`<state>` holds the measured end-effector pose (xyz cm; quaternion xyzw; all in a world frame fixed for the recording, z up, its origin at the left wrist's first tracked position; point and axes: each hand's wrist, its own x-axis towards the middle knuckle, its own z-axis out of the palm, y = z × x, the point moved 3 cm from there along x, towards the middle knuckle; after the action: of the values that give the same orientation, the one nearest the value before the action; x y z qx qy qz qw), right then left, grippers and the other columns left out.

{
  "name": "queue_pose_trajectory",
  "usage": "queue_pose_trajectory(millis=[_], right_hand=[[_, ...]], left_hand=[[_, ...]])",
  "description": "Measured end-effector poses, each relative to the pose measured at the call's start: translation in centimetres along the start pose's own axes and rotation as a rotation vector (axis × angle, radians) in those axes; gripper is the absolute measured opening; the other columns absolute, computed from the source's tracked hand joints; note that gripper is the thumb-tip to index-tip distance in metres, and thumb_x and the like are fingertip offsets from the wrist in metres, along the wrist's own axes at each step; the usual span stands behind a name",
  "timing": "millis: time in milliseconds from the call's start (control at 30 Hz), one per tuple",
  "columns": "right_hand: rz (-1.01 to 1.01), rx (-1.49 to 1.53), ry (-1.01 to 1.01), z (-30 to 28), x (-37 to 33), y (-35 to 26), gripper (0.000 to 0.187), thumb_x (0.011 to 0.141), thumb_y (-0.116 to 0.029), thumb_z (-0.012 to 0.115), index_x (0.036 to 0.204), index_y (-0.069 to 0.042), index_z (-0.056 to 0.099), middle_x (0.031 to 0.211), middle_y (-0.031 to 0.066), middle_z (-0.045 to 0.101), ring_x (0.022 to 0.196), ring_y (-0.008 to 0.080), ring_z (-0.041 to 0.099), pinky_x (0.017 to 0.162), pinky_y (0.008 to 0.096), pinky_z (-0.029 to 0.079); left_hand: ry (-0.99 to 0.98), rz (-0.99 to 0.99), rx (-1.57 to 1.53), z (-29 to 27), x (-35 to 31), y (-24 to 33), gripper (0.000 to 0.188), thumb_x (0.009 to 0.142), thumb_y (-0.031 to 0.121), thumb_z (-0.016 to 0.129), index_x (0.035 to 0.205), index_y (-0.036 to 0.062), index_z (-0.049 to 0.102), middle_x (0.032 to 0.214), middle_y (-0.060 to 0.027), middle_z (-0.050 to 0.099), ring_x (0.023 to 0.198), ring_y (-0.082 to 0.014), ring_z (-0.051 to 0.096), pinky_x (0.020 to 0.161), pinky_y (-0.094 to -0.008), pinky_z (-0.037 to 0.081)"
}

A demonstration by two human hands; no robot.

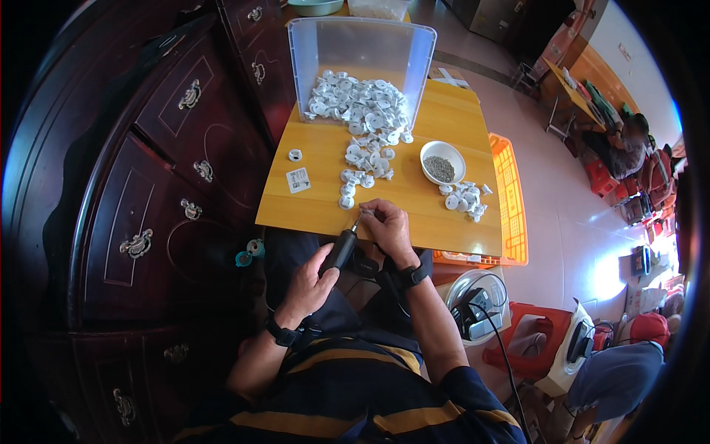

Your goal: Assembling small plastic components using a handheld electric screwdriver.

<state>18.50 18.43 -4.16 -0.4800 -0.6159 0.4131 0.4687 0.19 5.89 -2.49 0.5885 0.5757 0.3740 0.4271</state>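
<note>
My left hand (309, 286) is wrapped round a black electric screwdriver (341, 250), whose tip points up and away at the table's near edge. At that tip the fingers of my right hand (388, 228) are pinched together. Something small and pale shows between them, too covered to name. Just beyond my hands, small white round plastic parts (347, 201) trail back over the yellow wooden table (310, 212). They lead to a clear plastic bin (362, 46) tipped on its side, its mouth toward me, with a heap of the same parts inside.
Right of centre, a white bowl (460, 164) holds small grey metal pieces, with several white parts (464, 200) beside it. A printed square card (298, 180) lies left. An orange crate (510, 200) borders the table's right side; dark wooden drawers (122, 237) stand left. Other people sit at right.
</note>
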Motion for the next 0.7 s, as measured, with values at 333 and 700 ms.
queue_pose_trajectory(millis=[333,700], right_hand=[[0.023,0.008,0.008,0.0,0.1,0.4,0.014,0.082,-0.001,0.071,0.096,-0.001,0.073,0.069,-0.0014,0.062,0.063,0.0039,0.052,0.059,0.0227,0.044],[0.103,0.192,0.016,-2.2,0.0,-0.2,0.012,0.086,-0.005,0.069,0.098,-0.003,0.071,0.084,0.0020,0.069,0.075,0.0078,0.063,0.066,0.0238,0.050]], left_hand=[[-0.043,-0.053,0.002,0.0,0.0,1.4,0.044,0.093,0.016,0.058,0.134,0.0004,0.051,0.109,-0.0210,0.067,0.089,-0.0334,0.069,0.081,-0.0381,0.055],[-0.343,-0.317,-0.688,-0.3,-1.1,3.6,0.050,0.097,0.018,0.049,0.144,0.0031,0.039,0.097,-0.0093,0.063,0.075,-0.0124,0.064,0.064,-0.0255,0.054]])
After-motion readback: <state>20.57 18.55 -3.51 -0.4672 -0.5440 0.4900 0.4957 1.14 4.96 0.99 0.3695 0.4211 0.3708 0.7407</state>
